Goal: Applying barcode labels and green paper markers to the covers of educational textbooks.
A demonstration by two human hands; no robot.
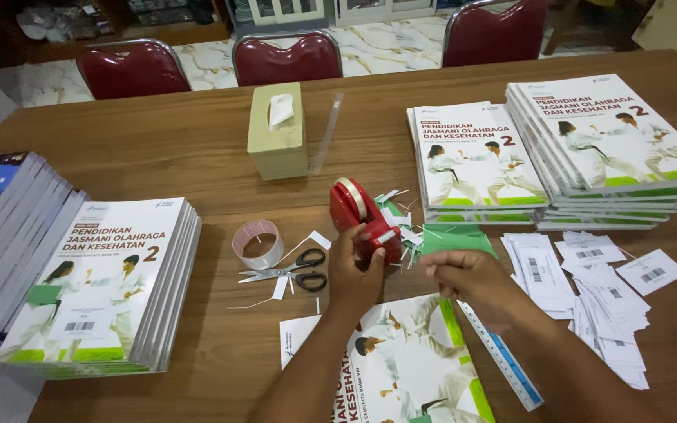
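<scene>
Here we see our left hand (354,270) resting on the red tape dispenser (362,215), fingers curled over its low front end and holding it down on the brown wooden table (197,141). Our right hand (468,278) sits just right of the dispenser, its fingers pinched together close to the dispenser's front; whether a strip of tape runs between them we cannot tell. Just right of the dispenser lies a green sheet (456,239), with small white paper offcuts scattered between the 2. Nearer to us than the dispenser, under both forearms, lies a single white-and-green book (409,360), and a blue-edged clear ruler (503,360) lies slanted along its right side. Left of the dispenser lie black-handled scissors (295,270), and just beyond them a roll of clear tape (258,243) stands on the table. Behind the dispenser, toward the far edge, stands a beige tissue box (276,133) with a white tissue poking out. Far right of the dispenser lie loose white barcode labels (597,290), and behind them 2 stacks of books (558,157) with matching covers. Well left of the dispenser a third stack of the same books (111,282) sits near the table's edge. Beyond the table stand 3 red chairs (287,59).
</scene>
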